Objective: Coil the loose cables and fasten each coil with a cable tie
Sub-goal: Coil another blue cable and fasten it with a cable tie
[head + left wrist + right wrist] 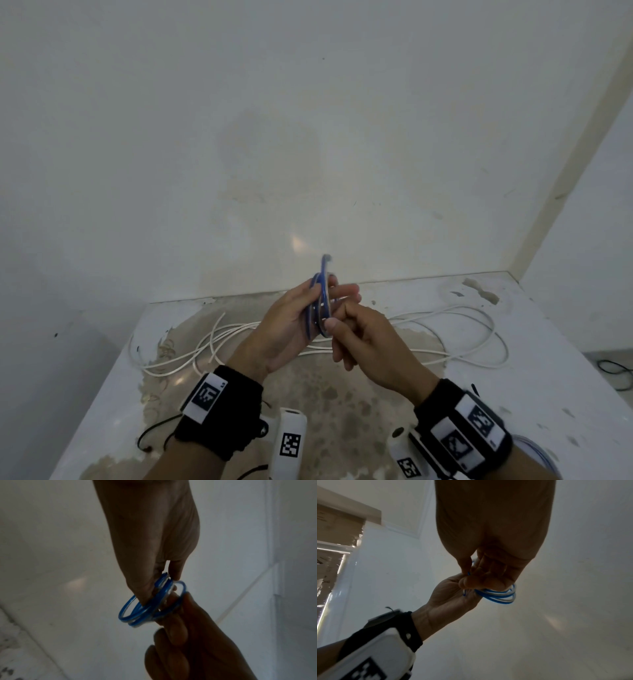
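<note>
A small coil of blue and white cable [320, 305] is held up above the table, between both hands. My left hand [291, 322] grips the coil [137, 609] with its fingers curled through the loops. My right hand [349, 329] pinches the coil's near side [498, 596] between thumb and fingers. A short blue end [465, 593] sticks out by the left palm. One cable end [326, 257] pokes up above the coil. No cable tie shows in any view.
A long white cable [455, 329] lies in loose loops across the worn table [534, 377], behind and beside my hands. Thin black cords [154, 435] lie near the front left edge. A wall stands right behind the table. Another blue coil [537, 448] peeks out by my right wrist.
</note>
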`<control>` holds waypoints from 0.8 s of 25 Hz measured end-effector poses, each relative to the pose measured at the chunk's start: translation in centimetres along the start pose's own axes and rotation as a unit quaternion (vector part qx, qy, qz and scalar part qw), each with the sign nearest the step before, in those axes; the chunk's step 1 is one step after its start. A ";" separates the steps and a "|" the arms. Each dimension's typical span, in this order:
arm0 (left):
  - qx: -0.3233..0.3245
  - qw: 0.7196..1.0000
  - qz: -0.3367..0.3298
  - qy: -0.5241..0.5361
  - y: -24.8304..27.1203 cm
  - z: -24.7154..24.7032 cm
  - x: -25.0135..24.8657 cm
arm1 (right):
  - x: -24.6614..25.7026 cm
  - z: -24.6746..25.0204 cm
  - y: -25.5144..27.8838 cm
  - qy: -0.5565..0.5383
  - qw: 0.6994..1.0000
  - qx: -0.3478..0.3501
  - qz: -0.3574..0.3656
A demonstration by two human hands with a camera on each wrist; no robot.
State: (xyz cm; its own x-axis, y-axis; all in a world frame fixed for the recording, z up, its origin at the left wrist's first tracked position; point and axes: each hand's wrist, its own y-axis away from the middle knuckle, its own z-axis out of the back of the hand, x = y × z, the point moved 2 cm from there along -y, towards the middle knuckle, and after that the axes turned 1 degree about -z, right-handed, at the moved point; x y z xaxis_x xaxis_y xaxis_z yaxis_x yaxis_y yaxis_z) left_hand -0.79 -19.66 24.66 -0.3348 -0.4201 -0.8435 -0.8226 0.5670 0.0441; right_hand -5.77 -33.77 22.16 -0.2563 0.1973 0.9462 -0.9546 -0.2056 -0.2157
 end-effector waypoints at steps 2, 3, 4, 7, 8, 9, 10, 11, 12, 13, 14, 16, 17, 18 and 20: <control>-0.007 1.000 -0.004 -0.025 -0.1 -0.4 0.4 | 0.1 -0.3 -0.5 -0.018 0.999 -0.020 -0.022; -0.018 0.999 -0.007 -0.030 -0.1 -0.3 0.5 | 0.2 -0.3 -0.6 -0.018 0.999 -0.033 -0.027; -0.028 0.999 -0.012 -0.037 -0.1 -0.2 0.6 | 0.2 -0.2 -0.6 0.003 0.999 -0.046 -0.026; -0.038 0.996 -0.022 -0.074 -0.1 0.2 0.7 | 0.5 0.0 -0.4 0.154 0.988 -0.025 0.015; -0.043 0.995 -0.021 -0.088 -0.1 0.2 0.8 | 0.6 0.0 -0.2 0.204 0.979 -0.007 0.029; -0.051 0.993 -0.018 -0.107 -0.1 0.2 0.7 | 0.8 0.2 -0.1 0.246 0.968 -0.009 0.040; -0.062 0.989 -0.013 -0.133 -0.1 0.3 0.6 | 1.2 0.7 0.0 0.279 0.958 -0.047 0.055; -0.068 0.984 -0.003 -0.165 -0.2 0.4 0.4 | 1.5 1.7 0.0 0.293 0.946 -0.114 0.074; -0.064 0.979 0.014 -0.193 -0.1 0.4 0.3 | 1.8 2.7 -0.1 0.288 0.935 -0.179 0.103; -0.050 0.977 0.036 -0.205 -0.1 0.4 0.4 | 1.9 3.8 -0.2 0.275 0.931 -0.206 0.126; -0.031 0.978 0.060 -0.195 0.0 0.3 0.5 | 1.9 4.5 -0.6 0.282 0.933 -0.186 0.127; -0.010 0.987 0.099 -0.125 0.3 -0.1 0.6 | 0.6 4.6 -1.5 0.260 0.959 -0.055 0.101; -0.006 0.990 0.110 -0.086 0.2 -0.3 0.5 | -0.1 4.1 -1.7 0.210 0.974 -0.005 0.081; -0.006 0.992 0.114 -0.059 0.1 -0.4 0.5 | -0.7 3.6 -1.8 0.144 0.987 0.021 0.063; -0.005 0.992 0.117 -0.041 0.0 -0.3 0.7 | -1.5 2.9 -2.0 0.052 0.998 -0.005 0.038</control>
State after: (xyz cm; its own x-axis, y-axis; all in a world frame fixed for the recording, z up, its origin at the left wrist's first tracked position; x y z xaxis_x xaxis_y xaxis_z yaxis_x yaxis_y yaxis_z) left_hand -1.17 -20.15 24.18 -0.4784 -0.2194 -0.8503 -0.7319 0.6347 0.2480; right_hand -3.01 -36.42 21.90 -0.3416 0.2795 0.8973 -0.9333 -0.2134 -0.2888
